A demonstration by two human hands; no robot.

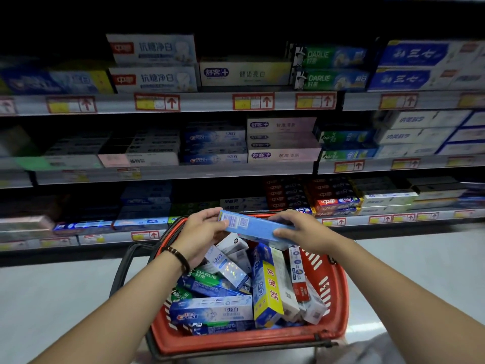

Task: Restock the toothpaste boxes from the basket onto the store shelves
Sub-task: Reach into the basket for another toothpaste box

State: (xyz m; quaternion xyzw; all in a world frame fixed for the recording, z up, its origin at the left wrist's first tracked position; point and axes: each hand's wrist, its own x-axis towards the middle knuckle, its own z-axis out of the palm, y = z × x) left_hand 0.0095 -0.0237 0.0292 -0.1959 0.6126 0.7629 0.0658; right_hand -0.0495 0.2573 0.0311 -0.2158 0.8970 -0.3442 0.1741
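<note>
Near, the red basket brims with toothpaste boxes, open floor either side. Over its far rim, the left hand grips a light-blue box at its left end; the right hand pinches the right end. Full shelves stand beyond.

Red-bordered price labels carry arrows, and the pale floor shines.

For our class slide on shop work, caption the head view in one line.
Left hand and right hand hold a blue toothpaste box above the red basket, facing stocked shelves.
</note>
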